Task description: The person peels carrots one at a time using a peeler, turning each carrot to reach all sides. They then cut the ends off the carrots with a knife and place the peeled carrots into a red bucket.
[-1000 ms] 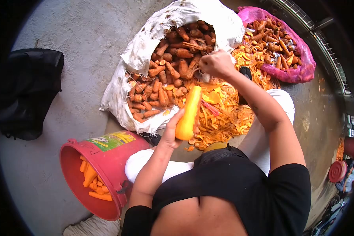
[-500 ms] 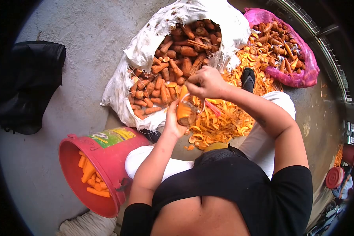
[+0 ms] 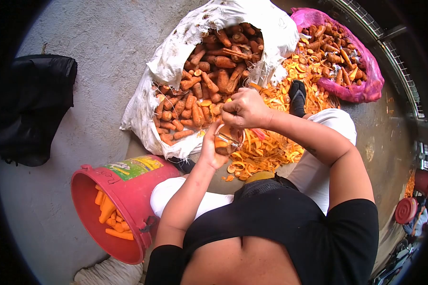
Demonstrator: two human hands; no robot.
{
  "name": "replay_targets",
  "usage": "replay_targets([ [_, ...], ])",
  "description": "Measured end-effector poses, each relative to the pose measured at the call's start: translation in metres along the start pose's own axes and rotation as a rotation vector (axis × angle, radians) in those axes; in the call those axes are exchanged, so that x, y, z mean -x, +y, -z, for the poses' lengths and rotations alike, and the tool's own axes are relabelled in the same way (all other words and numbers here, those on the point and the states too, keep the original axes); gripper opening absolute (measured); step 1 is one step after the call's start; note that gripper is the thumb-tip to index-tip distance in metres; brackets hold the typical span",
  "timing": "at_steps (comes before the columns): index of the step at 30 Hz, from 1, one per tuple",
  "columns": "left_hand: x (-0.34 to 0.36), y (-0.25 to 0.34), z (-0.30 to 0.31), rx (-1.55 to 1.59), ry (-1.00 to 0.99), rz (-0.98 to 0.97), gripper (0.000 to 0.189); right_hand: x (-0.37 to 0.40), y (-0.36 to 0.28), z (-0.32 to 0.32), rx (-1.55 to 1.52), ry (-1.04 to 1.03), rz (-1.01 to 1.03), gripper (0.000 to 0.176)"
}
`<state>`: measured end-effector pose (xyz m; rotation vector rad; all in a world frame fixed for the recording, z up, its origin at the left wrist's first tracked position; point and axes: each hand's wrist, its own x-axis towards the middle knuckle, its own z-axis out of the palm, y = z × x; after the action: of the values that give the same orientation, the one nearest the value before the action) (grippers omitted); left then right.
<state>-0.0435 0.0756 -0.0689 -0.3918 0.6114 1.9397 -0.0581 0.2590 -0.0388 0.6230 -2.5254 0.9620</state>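
My left hand (image 3: pixel 211 151) is wrapped round a partly peeled carrot (image 3: pixel 222 145), whose lower end is still brown. Closed round the handle of a peeler (image 3: pixel 230 141), my right hand (image 3: pixel 245 109) is just above the carrot, and the peeler's metal head lies across it. My right fingers hide part of the peeler and the carrot's upper end. Orange peelings (image 3: pixel 266 154) are heaped on the floor below and to the right of my hands. Behind them, an open white sack (image 3: pixel 142 102) holds many unpeeled carrots (image 3: pixel 190 102).
At the lower left a red bucket (image 3: pixel 140 190) lies tilted with peeled carrots (image 3: pixel 108 209) inside. A pink sack (image 3: pixel 373 76) of carrots is at the upper right. Black fabric (image 3: pixel 35 107) is at the far left. A sandalled foot (image 3: pixel 298 97) rests among the peelings.
My right hand has moved slightly down, and the peeler has shifted down along the carrot toward its brown end. My left hand still holds the carrot. The view has shifted slightly.
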Motion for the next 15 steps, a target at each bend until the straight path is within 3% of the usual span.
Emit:
replay_targets([
  [3, 0.008, 0.002, -0.018, -0.053, 0.201, -0.081, 0.039, 0.002, 0.011, -0.004, 0.002, 0.048, -0.063, 0.024],
  [6, 0.018, 0.001, -0.008, -0.102, 0.036, 0.000, 0.039, -0.003, 0.038, 0.009, 0.145, 0.056, -0.127, 0.023],
  [11, 0.017, -0.001, -0.002, -0.085, 0.048, 0.020, 0.041, 0.003, 0.045, 0.006, 0.202, 0.025, -0.171, 0.027],
  [14, 0.017, -0.001, -0.002, -0.114, 0.019, 0.037, 0.045, -0.002, 0.053, 0.013, 0.214, -0.091, -0.317, 0.028],
  [15, 0.020, -0.002, -0.002, -0.131, 0.044, 0.030, 0.046, -0.003, 0.063, 0.016, 0.344, -0.024, -0.277, 0.029],
])
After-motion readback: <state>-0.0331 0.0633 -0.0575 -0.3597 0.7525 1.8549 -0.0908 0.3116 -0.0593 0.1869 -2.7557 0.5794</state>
